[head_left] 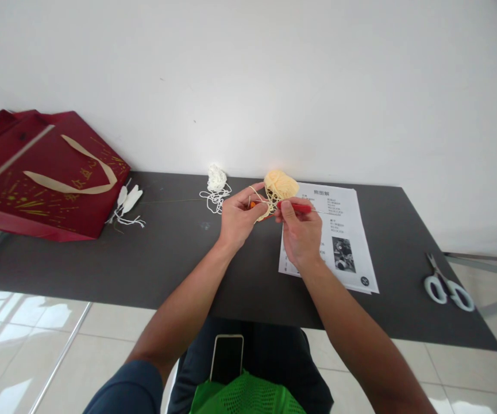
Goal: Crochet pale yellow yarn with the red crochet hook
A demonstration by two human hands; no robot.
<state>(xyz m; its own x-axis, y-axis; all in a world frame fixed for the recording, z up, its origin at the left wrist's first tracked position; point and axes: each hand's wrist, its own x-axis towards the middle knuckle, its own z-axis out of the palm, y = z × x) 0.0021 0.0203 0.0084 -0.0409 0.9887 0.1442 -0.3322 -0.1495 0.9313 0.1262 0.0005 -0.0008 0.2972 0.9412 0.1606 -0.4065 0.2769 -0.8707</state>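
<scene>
- Your yarn [282,184] is soft, light and quick to snag (a hard tug would likely pull the stitches). It seems best held by the strand close to the work, not by the bulk.
- It sits at the top-left corner of the sheet [351,230], just beyond your hands.
- Your left hand [237,215], left of the sheet, has its fingers closed, pinching the small piece [264,215] and strand.
- Your right hand [302,233], over the sheet's left edge, is closed around the red hook [299,207], whose tip is at the piece.
</scene>
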